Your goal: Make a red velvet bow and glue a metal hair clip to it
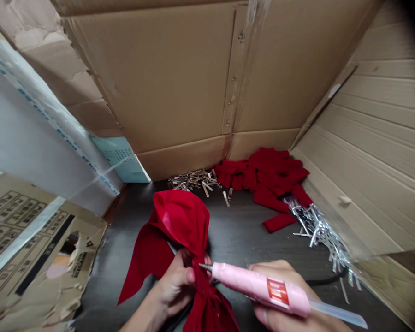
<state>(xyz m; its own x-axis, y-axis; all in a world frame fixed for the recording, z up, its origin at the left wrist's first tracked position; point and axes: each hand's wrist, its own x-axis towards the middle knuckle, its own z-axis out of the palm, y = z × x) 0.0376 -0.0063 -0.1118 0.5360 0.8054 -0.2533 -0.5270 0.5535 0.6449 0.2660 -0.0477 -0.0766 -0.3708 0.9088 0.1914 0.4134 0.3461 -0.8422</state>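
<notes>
Red bow of thin, gathered cloth is at the lower middle of my head view, over the dark, smooth table; its lower part goes out of the picture, so I cannot tell if it rests there. I judge it light and soft, not fragile, but easy to crease, and its loose loop and pointed tail can fold under careless fingers. Therefore I would hold it at the narrow waist, where the folds are thick and firm. My left hand pinches exactly there, the thumb pressed on the cloth. My right hand is wrapped around the pink glue gun with a red label, whose dark metal nozzle points at the waist; I cannot tell if it touches. This tip is perhaps hot, so I prefer my fingertips beside it, not under it.
</notes>
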